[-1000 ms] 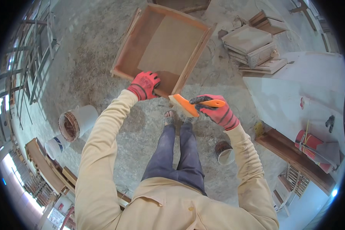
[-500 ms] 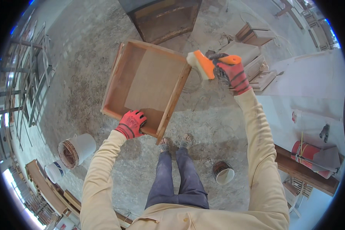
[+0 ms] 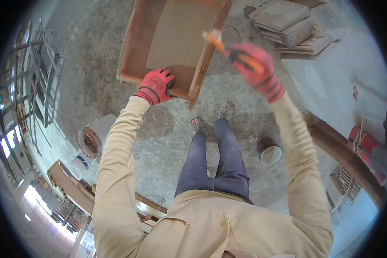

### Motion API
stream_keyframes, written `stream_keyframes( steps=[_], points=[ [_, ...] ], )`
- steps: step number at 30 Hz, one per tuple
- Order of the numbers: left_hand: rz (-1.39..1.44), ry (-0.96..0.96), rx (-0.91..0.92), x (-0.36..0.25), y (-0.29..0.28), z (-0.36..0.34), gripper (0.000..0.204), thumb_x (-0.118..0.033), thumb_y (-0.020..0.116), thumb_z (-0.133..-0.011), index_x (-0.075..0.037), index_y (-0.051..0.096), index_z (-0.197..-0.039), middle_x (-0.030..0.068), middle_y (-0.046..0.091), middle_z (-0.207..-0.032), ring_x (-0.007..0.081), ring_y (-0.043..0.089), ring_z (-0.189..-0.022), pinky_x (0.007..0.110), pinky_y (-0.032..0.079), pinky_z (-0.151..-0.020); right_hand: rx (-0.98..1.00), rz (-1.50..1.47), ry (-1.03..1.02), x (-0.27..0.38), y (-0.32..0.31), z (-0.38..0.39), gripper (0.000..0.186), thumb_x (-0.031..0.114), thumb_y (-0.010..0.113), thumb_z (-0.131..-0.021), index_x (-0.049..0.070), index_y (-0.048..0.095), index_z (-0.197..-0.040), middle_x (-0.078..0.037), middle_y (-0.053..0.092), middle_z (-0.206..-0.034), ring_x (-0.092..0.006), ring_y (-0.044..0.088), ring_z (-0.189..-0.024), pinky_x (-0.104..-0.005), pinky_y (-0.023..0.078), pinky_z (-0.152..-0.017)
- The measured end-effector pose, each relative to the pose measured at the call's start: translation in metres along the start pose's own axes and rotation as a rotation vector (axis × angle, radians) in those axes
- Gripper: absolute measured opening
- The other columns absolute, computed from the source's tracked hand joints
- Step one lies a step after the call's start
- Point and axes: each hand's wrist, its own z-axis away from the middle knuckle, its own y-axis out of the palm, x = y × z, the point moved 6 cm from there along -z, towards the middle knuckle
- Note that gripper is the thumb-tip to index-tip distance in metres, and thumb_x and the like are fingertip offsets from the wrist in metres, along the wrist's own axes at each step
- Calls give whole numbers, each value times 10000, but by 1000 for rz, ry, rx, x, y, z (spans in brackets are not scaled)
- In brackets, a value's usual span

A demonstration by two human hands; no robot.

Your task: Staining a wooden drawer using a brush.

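A wooden drawer (image 3: 178,41), open side up, fills the top middle of the view, with a paler panel in its bottom. My left hand (image 3: 158,86) in a red glove grips its near edge, fingers curled over the rim. My right hand (image 3: 253,69), also gloved and smeared by motion, is closed round the handle of an orange brush (image 3: 217,43). The pale bristle end hangs at the drawer's right side rail; whether it touches the wood cannot be told.
Stacked wooden pieces (image 3: 279,23) lie at upper right. Metal frames (image 3: 43,73) stand at left. Pale buckets (image 3: 81,165) are at lower left, another bucket (image 3: 268,152) right of my legs. Long boards (image 3: 348,155) and a red container (image 3: 361,146) are at right.
The drawer and my left hand appear higher in the picture than half a second ago, still joined. The brush has moved up and left, turning more edge-on, with the right hand still round it.
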Motion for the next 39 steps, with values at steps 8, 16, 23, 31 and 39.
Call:
stream_keyframes(
  steps=[8, 16, 23, 31, 39],
  points=[
    [-29, 9, -23, -2, 3, -1, 478, -418, 808, -588, -176, 602, -946, 57, 597, -1048, 266, 579, -962, 402, 494, -814, 137, 175, -82, 83, 84, 123, 343, 114, 710, -693, 81, 642, -1028, -58, 585, -789, -264, 551, -670, -352, 450, -647],
    [-22, 11, 30, 2, 20, 4, 543, -372, 814, -520, -171, 592, -973, 70, 571, -1111, 276, 551, -989, 407, 468, -821, 102, 125, -98, 19, 26, 49, 445, 72, 724, -648, 82, 647, -1086, -59, 613, -835, -259, 579, -694, -341, 467, -670],
    [13, -32, 143, -7, 3, 3, 395, -270, 701, -597, -174, 600, -966, 76, 568, -1078, 296, 546, -972, 409, 447, -803, -141, -210, -1, -85, -91, -75, 323, 28, 705, -678, 71, 685, -998, -36, 643, -784, -188, 561, -603, -297, 441, -578],
    [75, -109, 185, -11, -5, -15, 342, -260, 648, -626, -176, 628, -957, 74, 585, -1028, 294, 554, -942, 422, 448, -774, -170, -1064, 822, -241, -119, -113, 197, 74, 636, -842, 4, 705, -1013, -22, 652, -781, -84, 467, -534, -209, 389, -505],
    [123, -195, 284, -10, -2, -14, 391, -260, 653, -610, -174, 642, -991, 77, 594, -1035, 306, 554, -954, 436, 456, -791, 19, -924, 515, -283, -66, -128, 225, 75, 528, -915, -11, 716, -1003, -6, 568, -672, -78, 412, -518, -201, 354, -506]
  ],
)
